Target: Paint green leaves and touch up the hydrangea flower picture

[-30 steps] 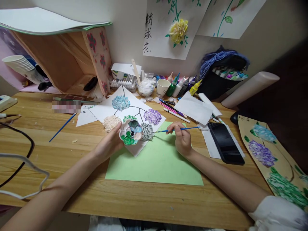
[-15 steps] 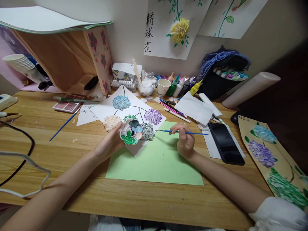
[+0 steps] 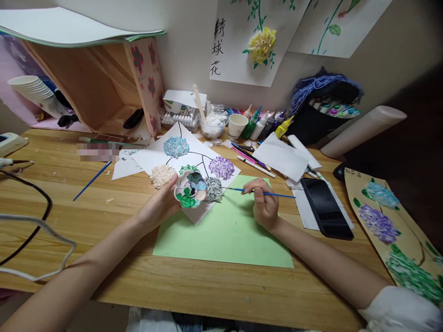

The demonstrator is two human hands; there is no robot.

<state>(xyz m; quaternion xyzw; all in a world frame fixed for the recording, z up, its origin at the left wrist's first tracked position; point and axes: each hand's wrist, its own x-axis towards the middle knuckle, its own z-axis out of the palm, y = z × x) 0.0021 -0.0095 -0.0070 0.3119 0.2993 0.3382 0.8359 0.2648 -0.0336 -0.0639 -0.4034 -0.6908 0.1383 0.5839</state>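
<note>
My left hand (image 3: 162, 203) grips the edge of a small round paint palette (image 3: 189, 190) with green, dark, blue and peach paint in it. The palette is over the lower part of a white paper (image 3: 194, 159) that bears blue, purple, cream, green and grey textured flowers. Closed around a thin blue paintbrush (image 3: 282, 195), my right hand (image 3: 265, 203) is to the right of the paper. The brush tip is at the right edge of the grey flower (image 3: 213, 189). Under the white paper lies a green sheet (image 3: 224, 240). The palette partly hides the green flower.
Paint bottles (image 3: 265, 124), a paper cup (image 3: 237, 126) and a bowl of white fluff (image 3: 212, 125) stand along the wall. A phone (image 3: 327, 207) and a flower painting (image 3: 391, 221) lie right. Another brush (image 3: 92, 180) and cables (image 3: 44, 198) lie left.
The whole view has shifted slightly. My right hand has moved slightly left relative to the green sheet, and the brush tip stays beside the grey flower. The palette remains in my left hand.
</note>
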